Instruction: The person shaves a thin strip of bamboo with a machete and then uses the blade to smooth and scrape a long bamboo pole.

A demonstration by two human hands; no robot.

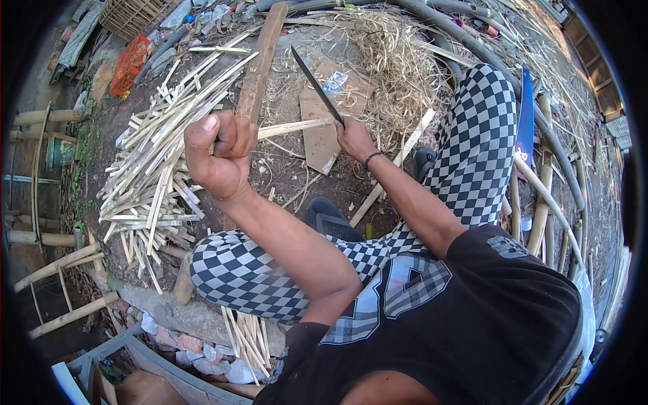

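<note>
My left hand is closed in a fist at the left of centre, thumb up. A pale bamboo strip comes out of its right side and reaches across to my right hand. My right hand is wrapped round the handle of a long dark-bladed knife, whose blade points up and to the left. The strip's far end meets the knife near the handle; the exact contact is hidden. Below them lies a flat brown cardboard piece. The knife's handle is mostly covered by my fingers.
A heap of split bamboo strips lies at the left, beside a wooden plank. Curled shavings are piled at upper right. A blue saw stands beside my right knee, near bamboo poles. An orange crate sits at upper left.
</note>
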